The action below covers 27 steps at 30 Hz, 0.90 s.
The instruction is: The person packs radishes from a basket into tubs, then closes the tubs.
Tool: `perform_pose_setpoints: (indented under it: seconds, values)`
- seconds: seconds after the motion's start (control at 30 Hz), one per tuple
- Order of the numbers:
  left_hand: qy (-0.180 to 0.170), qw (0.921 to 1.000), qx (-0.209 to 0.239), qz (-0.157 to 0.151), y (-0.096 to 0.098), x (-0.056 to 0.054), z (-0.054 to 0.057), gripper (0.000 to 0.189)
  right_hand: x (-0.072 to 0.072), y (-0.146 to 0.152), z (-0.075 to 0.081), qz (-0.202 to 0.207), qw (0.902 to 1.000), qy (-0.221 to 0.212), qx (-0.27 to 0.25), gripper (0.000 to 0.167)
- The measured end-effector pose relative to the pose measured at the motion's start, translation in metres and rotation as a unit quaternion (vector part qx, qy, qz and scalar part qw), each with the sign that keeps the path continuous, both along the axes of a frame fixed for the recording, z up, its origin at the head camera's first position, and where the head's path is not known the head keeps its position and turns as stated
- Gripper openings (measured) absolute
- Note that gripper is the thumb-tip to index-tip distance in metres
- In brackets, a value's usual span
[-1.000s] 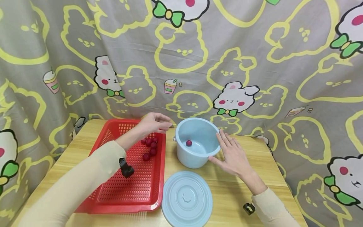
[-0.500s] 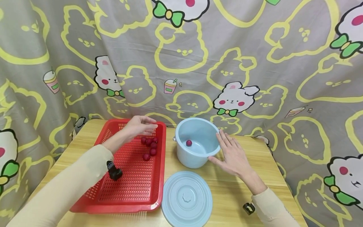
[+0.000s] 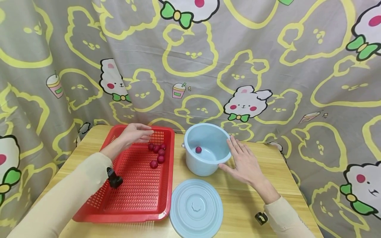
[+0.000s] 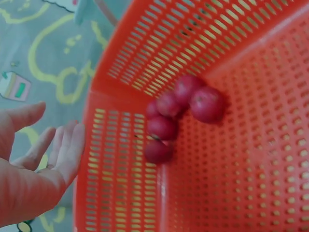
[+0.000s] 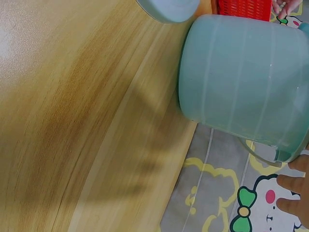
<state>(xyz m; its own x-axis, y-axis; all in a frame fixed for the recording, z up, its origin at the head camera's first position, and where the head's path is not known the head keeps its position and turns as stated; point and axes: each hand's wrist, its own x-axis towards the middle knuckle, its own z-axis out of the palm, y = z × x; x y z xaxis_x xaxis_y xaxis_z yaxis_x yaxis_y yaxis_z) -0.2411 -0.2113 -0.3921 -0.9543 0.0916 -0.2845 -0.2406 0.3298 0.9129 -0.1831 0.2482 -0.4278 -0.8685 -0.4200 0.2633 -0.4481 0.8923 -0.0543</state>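
A: ok so what's each hand up to here?

B: The bare left hand (image 3: 135, 134) hangs over the far end of the basket, thumb and fingers apart, nothing in its grip. The bare right hand (image 3: 245, 165) is against the rim of the round light-blue plastic bucket (image 3: 200, 168), fingers straight, thumb spread away from them. It's touching, not clamped.

A: why keep it there, you reckon?

B: My guess is steadying. The bucket looks light, and a hand on its right side would stop it sliding.

A: and the stuff in the containers?

B: One small, round, dark-red fruit-like ball (image 3: 198, 150) sits on the bucket floor. Six more, a cluster of matching dark-red balls (image 3: 161, 152), sit near the far right corner of the rectangular red plastic basket (image 3: 148, 218). Basket and bucket being side by side probably keeps reaches short.

A: lid?

B: Round light-blue lid (image 3: 196, 209), flat on the wood-grain worktop (image 3: 241, 208) just nearside of the bucket. Off, so the bucket's mouth is free.

A: arm pose?

B: Left forearm slants in across the basket's left side, palm tipped inward. Right one angles in from the lower right. Cream sleeves (image 3: 86, 175), grey cartoon curtain (image 3: 253, 39) behind.
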Motion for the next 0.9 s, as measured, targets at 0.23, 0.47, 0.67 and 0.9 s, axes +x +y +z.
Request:
perform_pose_setpoints:
  seconds: [0.23,0.47,0.67,0.9]
  values:
    - [-0.015,0.9997,-0.02,0.004,-0.008,-0.005,-0.019,0.051,0.0,0.0,0.0,0.002,1.0,0.001,0.0,0.105]
    - [-0.026,0.9988,-0.04,0.013,-0.012,-0.006,-0.035,0.048,0.0,0.0,0.001,0.002,1.0,-0.003,0.001,0.105]
    - [-0.031,0.9984,-0.045,0.015,-0.014,-0.005,-0.044,0.047,-0.002,0.0,0.0,0.003,1.0,0.003,0.005,0.104]
    - [-0.032,0.9985,-0.043,0.014,-0.012,-0.007,-0.052,0.047,-0.002,0.0,-0.001,0.003,1.0,0.005,0.004,0.104]
